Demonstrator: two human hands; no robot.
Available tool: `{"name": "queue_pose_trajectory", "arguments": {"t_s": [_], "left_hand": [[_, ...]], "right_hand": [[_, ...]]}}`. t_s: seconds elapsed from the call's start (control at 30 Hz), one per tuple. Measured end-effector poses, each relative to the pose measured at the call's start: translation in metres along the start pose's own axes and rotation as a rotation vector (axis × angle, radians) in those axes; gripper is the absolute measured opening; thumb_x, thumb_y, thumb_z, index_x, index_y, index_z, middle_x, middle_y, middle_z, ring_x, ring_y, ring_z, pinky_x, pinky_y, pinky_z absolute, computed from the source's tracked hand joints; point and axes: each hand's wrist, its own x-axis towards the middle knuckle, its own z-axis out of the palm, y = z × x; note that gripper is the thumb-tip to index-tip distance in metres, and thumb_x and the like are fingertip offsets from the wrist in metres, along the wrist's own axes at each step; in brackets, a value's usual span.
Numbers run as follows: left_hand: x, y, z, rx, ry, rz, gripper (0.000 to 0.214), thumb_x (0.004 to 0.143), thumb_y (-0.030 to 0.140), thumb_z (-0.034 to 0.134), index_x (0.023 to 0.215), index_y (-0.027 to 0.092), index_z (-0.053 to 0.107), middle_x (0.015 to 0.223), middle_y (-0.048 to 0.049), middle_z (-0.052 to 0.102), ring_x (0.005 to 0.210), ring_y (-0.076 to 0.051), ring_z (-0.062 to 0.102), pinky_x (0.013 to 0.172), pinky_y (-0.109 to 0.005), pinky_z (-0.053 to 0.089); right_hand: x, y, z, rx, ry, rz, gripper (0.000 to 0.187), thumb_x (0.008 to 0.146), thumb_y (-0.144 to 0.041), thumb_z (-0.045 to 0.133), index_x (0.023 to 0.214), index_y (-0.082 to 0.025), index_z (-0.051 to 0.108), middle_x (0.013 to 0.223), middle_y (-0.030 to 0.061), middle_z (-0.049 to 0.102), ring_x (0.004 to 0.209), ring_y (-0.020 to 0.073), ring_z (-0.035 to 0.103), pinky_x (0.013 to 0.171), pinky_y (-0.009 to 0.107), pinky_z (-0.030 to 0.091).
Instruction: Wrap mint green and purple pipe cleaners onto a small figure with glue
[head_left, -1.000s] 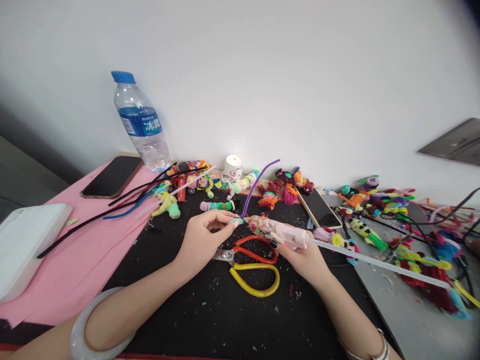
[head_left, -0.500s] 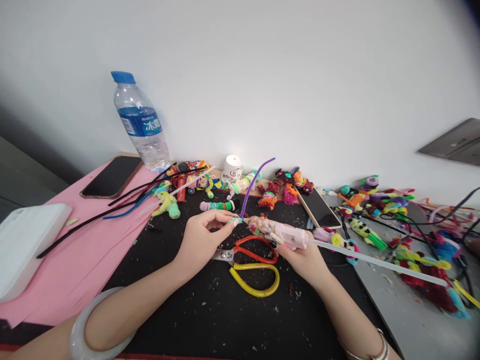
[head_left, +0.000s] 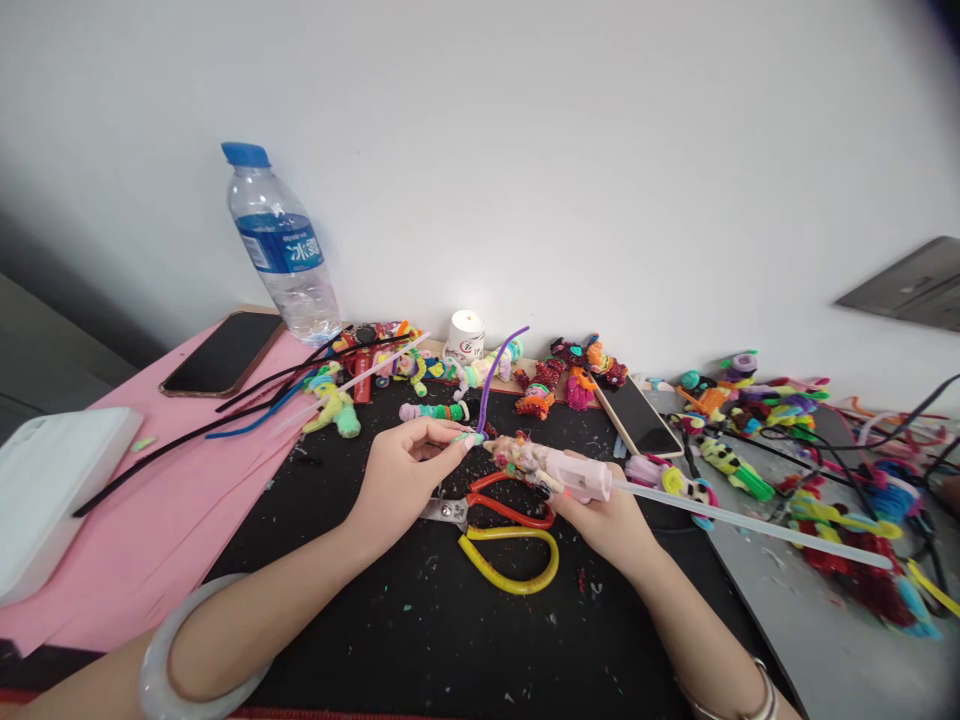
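Observation:
Between thumb and fingers, my left hand [head_left: 420,470] pinches a small green piece with a purple pipe cleaner [head_left: 493,380] rising from it. My right hand [head_left: 607,520] is wrapped round a pale pink hot glue gun [head_left: 577,473], its nozzle end crusted with coloured fluff and pointing left at the pinched piece. A long translucent glue stick [head_left: 757,520] sticks out of the gun's back. Below the hands lie scissors [head_left: 517,572] with one red and one yellow handle. A green and lilac pipe-cleaner figure [head_left: 435,411] rests just beyond my left fingers.
A water bottle [head_left: 283,250] leans on the wall. A phone [head_left: 223,352] and a white box [head_left: 64,490] lie on pink paper [head_left: 187,500]. Another phone [head_left: 637,415] lies behind my right hand. A paper cup [head_left: 466,335] and several pipe-cleaner figures [head_left: 540,385] line the wall; more crowd the right.
The purple pipe cleaner's tip has swung left and slightly down. The glue gun has shifted slightly left with my right hand, its nozzle closer to my left fingertips.

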Motion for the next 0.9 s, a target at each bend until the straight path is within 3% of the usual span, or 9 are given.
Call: {"name": "queue_pose_trajectory", "arguments": {"t_s": [0.2, 0.37, 0.53, 0.7, 0.9], "left_hand": [[0.0, -0.001, 0.001, -0.043, 0.009, -0.03, 0.014, 0.068, 0.028, 0.07, 0.069, 0.016, 0.065, 0.082, -0.0054, 0.072, 0.079, -0.019, 0.066, 0.076, -0.031, 0.052], [0.003, -0.004, -0.001, -0.054, 0.02, -0.04, 0.017, 0.069, 0.031, 0.071, 0.073, 0.015, 0.067, 0.082, -0.0054, 0.072, 0.079, -0.019, 0.066, 0.076, -0.031, 0.051], [0.006, -0.005, -0.003, -0.053, 0.045, -0.013, 0.017, 0.071, 0.032, 0.068, 0.075, 0.016, 0.068, 0.085, -0.005, 0.071, 0.082, -0.018, 0.065, 0.077, -0.029, 0.05], [0.006, -0.004, -0.002, -0.04, 0.047, 0.013, 0.018, 0.071, 0.033, 0.068, 0.074, 0.015, 0.068, 0.086, -0.0059, 0.071, 0.085, -0.019, 0.065, 0.079, -0.03, 0.05], [0.003, -0.001, -0.001, -0.03, 0.029, 0.027, 0.015, 0.07, 0.03, 0.069, 0.072, 0.016, 0.066, 0.086, -0.0058, 0.071, 0.085, -0.02, 0.065, 0.081, -0.032, 0.051]], "right_hand": [[0.0, 0.0, 0.001, -0.104, 0.044, 0.01, 0.01, 0.075, -0.027, 0.056, 0.071, -0.019, 0.062, 0.061, 0.0003, 0.06, 0.056, 0.0157, 0.054, 0.05, 0.025, 0.045], [0.0, -0.002, -0.001, -0.139, -0.002, -0.025, 0.016, 0.076, -0.028, 0.055, 0.062, -0.019, 0.053, 0.056, -0.0027, 0.05, 0.049, 0.0112, 0.044, 0.047, 0.023, 0.038], [0.003, -0.005, -0.003, -0.124, 0.125, 0.064, 0.012, 0.077, -0.029, 0.056, 0.081, -0.018, 0.059, 0.068, 0.0001, 0.062, 0.058, 0.0143, 0.055, 0.053, 0.023, 0.042], [0.007, 0.006, -0.009, -0.373, 0.386, 0.106, 0.032, 0.075, -0.027, 0.055, 0.105, -0.018, 0.054, 0.094, 0.0063, 0.066, 0.079, 0.021, 0.061, 0.068, 0.029, 0.045], [0.008, 0.023, -0.007, -0.704, 0.372, 0.221, 0.043, 0.074, -0.018, 0.048, 0.117, -0.017, 0.045, 0.115, 0.0139, 0.058, 0.1, 0.0322, 0.053, 0.079, 0.044, 0.039]]}}
